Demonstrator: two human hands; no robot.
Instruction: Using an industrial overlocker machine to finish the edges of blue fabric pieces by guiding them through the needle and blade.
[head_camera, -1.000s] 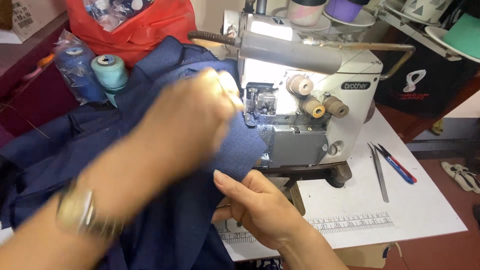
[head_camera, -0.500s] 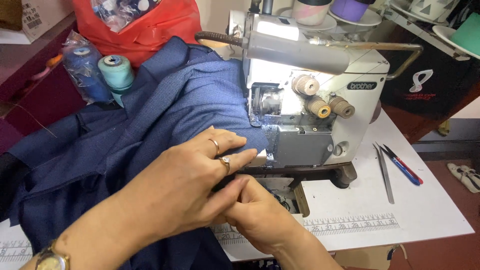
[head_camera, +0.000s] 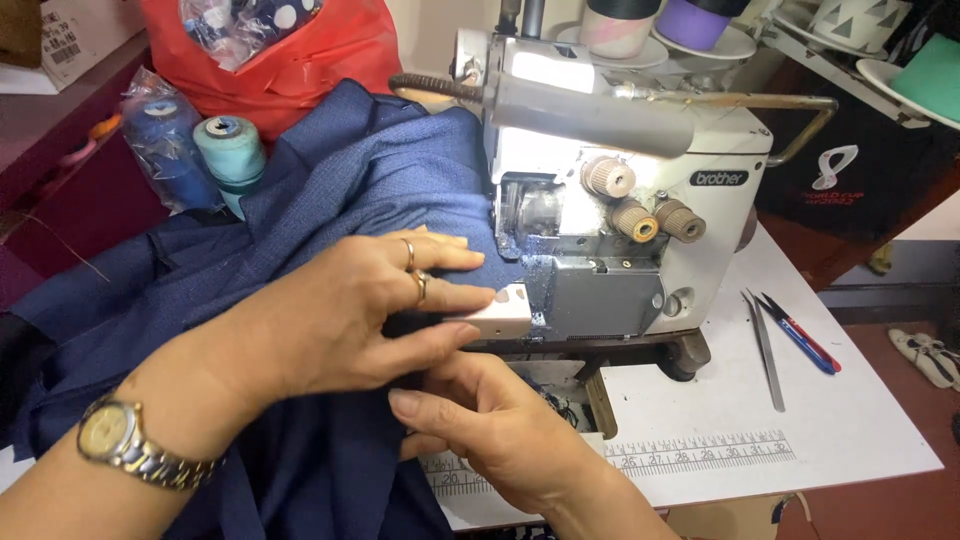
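While the left hand (head_camera: 370, 300) presses flat, fingers spread, on the blue fabric (head_camera: 340, 190), the right hand (head_camera: 490, 425) pinches its edge just below, both right beside the overlock machine (head_camera: 620, 210).

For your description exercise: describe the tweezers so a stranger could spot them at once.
Start at the white sewing machine and look right, onto the white table. The tweezers lie there, long, thin and plain grey metal. Beside them lie snips with red and blue handles; the tweezers have no colour.
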